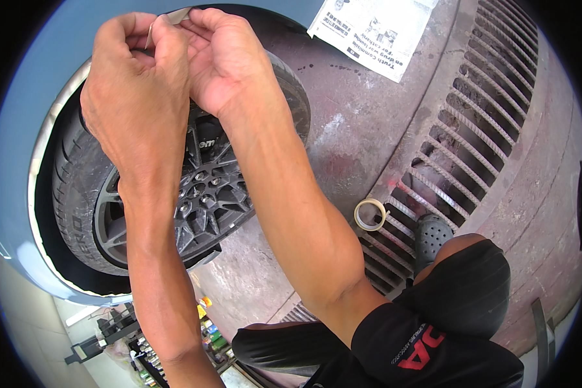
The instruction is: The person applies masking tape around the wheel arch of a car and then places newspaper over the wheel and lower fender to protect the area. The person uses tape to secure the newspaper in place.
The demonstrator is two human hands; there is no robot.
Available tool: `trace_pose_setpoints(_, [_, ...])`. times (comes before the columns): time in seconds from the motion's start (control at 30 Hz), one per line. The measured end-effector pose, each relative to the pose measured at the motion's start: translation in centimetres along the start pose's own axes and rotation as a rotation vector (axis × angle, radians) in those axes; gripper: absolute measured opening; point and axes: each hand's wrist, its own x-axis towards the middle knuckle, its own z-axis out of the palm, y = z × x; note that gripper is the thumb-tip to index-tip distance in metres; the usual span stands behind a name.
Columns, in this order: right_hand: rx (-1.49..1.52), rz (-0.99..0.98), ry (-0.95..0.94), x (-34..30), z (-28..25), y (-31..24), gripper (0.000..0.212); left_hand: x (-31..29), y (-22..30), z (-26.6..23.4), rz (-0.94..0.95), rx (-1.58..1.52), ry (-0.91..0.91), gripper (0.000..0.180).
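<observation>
Both hands are raised together in front of a car wheel, at the top of the view. Between the fingertips is a small beige piece [169, 21] that looks like paper or tape; its exact kind is unclear. My left hand [136, 97] is closed, pinching one side of it. The curled fingers of my right hand [229, 61] grip its other end. Behind my forearms is the dark spoked rim [207, 184] with its black tyre [71, 210], partly hidden. A cream strip [35, 149] lines the wheel arch of the blue car body [16, 110].
A roll of masking tape [357, 218] lies by the barred floor grate [475, 139] on the right. Newspaper [394, 39] is spread on the concrete floor [343, 123]. My shoe [431, 239] rests at the grate. Assorted bottles and cans [212, 333] stand at the lower left.
</observation>
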Motion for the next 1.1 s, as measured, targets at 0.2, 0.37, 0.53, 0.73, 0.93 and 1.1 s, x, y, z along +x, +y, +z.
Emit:
trace_pose_setpoints(0.2, [0.024, 0.085, 0.048, 0.1, 0.3, -1.4, 0.032, 0.1, -0.7, 0.4, -0.073, -0.122, 0.05, 0.029])
trace_pose_setpoints(0.37, [0.081, 0.09, 0.052, 0.0, 0.4, -1.5, 0.03, 0.3, -1.0, 0.3, -0.139, -0.11, 0.061, 0.03])
trace_pose_setpoints(0.53, [0.046, 0.052, 0.055, 0.5, 0.1, -1.1, 0.024, 0.3, -0.5, 0.2, -0.145, -0.055, 0.055, 0.03])
trace_pose_setpoints(0.73, [0.001, 0.009, 0.014, -0.2, 0.1, -0.7, 0.033, -0.2, -1.1, 0.2, -0.113, -0.013, 0.071, 0.029])
trace_pose_setpoints(0.93, [-0.176, -0.01, -0.004, -1.1, 0.3, -1.6, 0.033, -0.1, -1.5, 0.5, -0.091, -0.008, 0.074, 0.03])
trace_pose_setpoints(1.1, [-0.192, 0.003, 0.017, -1.2, 0.3, -1.3, 0.031, -0.1, -2.2, 0.5, -0.067, 0.033, 0.08, 0.032])
